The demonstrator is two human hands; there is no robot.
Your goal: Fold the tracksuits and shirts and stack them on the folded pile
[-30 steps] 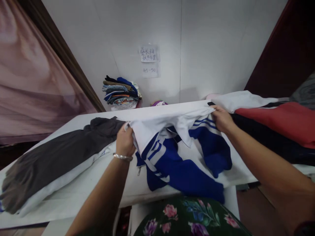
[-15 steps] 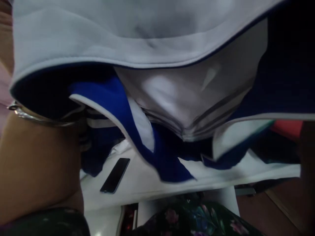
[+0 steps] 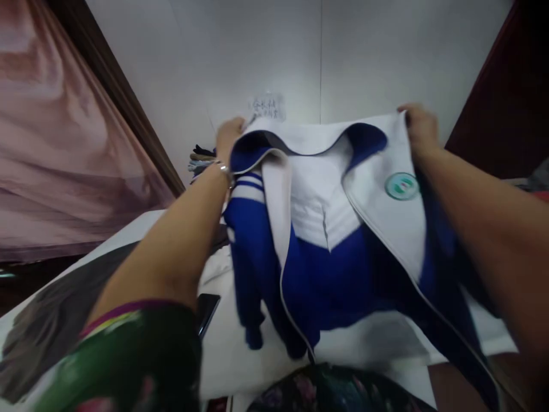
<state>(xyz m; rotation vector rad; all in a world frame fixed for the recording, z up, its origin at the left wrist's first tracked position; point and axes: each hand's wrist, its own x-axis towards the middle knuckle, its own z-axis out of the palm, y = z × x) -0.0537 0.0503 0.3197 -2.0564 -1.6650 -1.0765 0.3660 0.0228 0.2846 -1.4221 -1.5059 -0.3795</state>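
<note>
Gripping a blue-and-white jacket (image 3: 338, 286) at opposite top corners, the left hand (image 3: 229, 137) and right hand (image 3: 421, 130) clench its fabric, suspending it over the white desk (image 3: 227, 366); level, even tension should keep the front panels (image 3: 388, 226) hanging untwisted.

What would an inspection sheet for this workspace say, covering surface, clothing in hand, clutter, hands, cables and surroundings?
Surface: white table, partly hidden by the clothing and arms.
Job's things: blue-and-white jacket, held up by its upper edge, fronts hanging apart, round green badge on one; whether its lower parts touch the table is unclear.
Clutter: dark phone and dark grey garment on the table; stack of clothes beyond it.
Hands: left hand and right hand each grip an upper corner of the jacket.
Cables: nothing seen.
Surroundings: pale wall with handwritten paper, partly hidden; pink curtain at left.
</note>
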